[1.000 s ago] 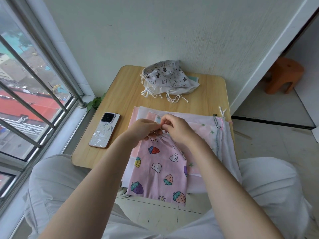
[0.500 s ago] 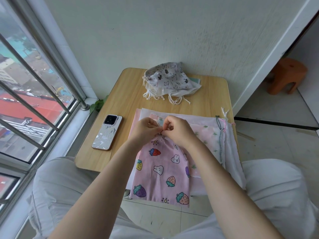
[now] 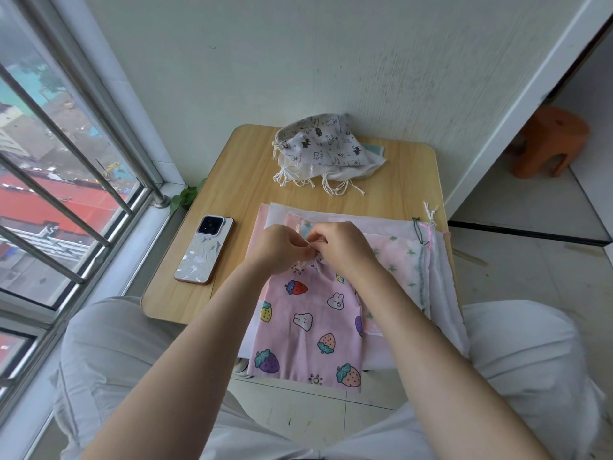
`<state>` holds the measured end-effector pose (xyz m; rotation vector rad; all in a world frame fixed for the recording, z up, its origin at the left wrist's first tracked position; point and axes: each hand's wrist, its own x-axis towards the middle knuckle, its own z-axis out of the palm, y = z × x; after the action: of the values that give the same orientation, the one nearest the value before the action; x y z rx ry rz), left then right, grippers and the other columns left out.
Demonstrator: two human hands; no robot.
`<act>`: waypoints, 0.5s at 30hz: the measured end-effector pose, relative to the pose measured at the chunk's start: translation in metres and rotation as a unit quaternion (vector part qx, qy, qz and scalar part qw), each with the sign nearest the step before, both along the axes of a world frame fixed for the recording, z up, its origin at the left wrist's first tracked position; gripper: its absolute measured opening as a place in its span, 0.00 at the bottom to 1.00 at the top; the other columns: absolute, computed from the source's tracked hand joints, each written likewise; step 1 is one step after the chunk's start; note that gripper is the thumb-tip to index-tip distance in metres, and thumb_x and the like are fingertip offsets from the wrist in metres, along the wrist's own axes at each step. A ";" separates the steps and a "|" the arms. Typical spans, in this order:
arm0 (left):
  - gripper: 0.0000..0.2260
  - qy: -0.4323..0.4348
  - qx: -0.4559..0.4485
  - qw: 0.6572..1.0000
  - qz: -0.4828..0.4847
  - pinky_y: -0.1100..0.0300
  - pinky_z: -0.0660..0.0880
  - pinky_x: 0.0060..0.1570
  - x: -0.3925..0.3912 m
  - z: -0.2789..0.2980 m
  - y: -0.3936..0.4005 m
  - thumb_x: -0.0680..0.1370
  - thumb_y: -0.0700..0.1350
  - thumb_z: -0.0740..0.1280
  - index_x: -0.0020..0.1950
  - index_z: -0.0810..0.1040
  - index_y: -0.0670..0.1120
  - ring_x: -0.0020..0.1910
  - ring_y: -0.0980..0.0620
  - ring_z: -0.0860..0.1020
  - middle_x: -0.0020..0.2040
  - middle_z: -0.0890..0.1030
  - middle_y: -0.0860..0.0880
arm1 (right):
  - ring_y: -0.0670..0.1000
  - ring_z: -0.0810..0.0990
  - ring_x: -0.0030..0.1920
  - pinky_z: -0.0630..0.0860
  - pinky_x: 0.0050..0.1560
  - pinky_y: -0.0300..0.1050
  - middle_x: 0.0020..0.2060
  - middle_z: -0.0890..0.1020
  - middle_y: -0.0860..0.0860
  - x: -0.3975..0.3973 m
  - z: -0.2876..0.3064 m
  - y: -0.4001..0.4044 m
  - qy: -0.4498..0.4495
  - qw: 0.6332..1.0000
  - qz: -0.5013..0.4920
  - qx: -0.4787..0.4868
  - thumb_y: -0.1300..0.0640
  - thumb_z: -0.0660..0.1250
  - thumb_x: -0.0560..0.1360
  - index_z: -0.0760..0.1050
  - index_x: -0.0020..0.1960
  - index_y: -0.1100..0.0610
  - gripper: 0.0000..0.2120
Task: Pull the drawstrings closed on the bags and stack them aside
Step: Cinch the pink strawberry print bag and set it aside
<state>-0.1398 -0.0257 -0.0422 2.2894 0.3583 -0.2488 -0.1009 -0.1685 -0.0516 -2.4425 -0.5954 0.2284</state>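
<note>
Wooden worktop is pretty crowded: flat unclosed bags fill the middle out to 3 o'clock, and the finished stack sits at 12, out of the way. Pink strawberry bag hangs off the 6 o'clock edge so its gathered mouth stays reachable; left hand and right hand both have a pinching grip there, probably cinching the cord. Phone lies at 9, not blocking anything.
</note>
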 end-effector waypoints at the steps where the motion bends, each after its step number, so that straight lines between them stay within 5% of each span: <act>1: 0.05 -0.004 0.020 1.000 -0.009 0.54 0.74 0.40 0.001 0.001 0.000 0.73 0.48 0.74 0.42 0.86 0.48 0.38 0.50 0.76 0.40 0.84 0.46 | 0.54 0.81 0.46 0.77 0.45 0.45 0.45 0.84 0.54 0.001 0.001 0.001 -0.010 0.999 0.015 -0.031 0.57 0.67 0.76 0.82 0.53 0.54 0.08; 4: 0.08 -0.018 0.072 0.997 -0.036 0.52 0.76 0.46 0.002 0.006 -0.004 0.76 0.48 0.70 0.45 0.85 0.45 0.44 0.48 0.79 0.44 0.84 0.45 | 0.58 0.81 0.49 0.76 0.44 0.47 0.47 0.82 0.57 0.001 0.006 0.002 -0.047 0.987 0.055 -0.140 0.62 0.63 0.77 0.79 0.55 0.58 0.10; 7: 0.07 -0.030 0.100 0.994 -0.039 0.56 0.74 0.46 0.001 0.008 -0.007 0.78 0.46 0.67 0.51 0.83 0.46 0.46 0.49 0.77 0.47 0.81 0.49 | 0.58 0.77 0.56 0.71 0.49 0.47 0.54 0.79 0.57 0.002 0.016 0.003 -0.025 0.986 0.072 -0.152 0.65 0.61 0.78 0.76 0.59 0.60 0.11; 9: 0.07 -0.033 0.104 0.994 -0.032 0.58 0.72 0.43 0.000 0.005 -0.007 0.78 0.46 0.66 0.53 0.80 0.46 0.45 0.51 0.76 0.48 0.77 0.50 | 0.55 0.76 0.55 0.71 0.51 0.45 0.55 0.78 0.55 0.006 0.017 0.000 0.066 0.992 0.048 -0.097 0.60 0.60 0.81 0.76 0.59 0.60 0.10; 11: 0.06 -0.045 0.118 0.991 -0.044 0.57 0.75 0.44 -0.002 -0.001 -0.008 0.78 0.45 0.66 0.54 0.79 0.47 0.47 0.51 0.77 0.51 0.78 0.50 | 0.51 0.76 0.45 0.69 0.44 0.44 0.45 0.79 0.52 0.010 0.013 -0.002 0.184 0.982 0.020 -0.025 0.57 0.61 0.82 0.78 0.54 0.60 0.09; 15: 0.10 -0.122 0.088 0.988 0.024 0.55 0.76 0.43 -0.012 -0.012 -0.013 0.76 0.45 0.71 0.54 0.74 0.45 0.45 0.51 0.77 0.48 0.79 0.51 | 0.48 0.67 0.30 0.63 0.31 0.40 0.30 0.71 0.51 0.013 0.001 -0.007 0.410 0.890 -0.068 0.186 0.63 0.61 0.81 0.76 0.42 0.60 0.10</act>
<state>-0.1518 -0.0385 -0.0546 2.4467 0.3191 0.0927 -0.0874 -0.1757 -0.0510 -1.7689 -0.0686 0.9324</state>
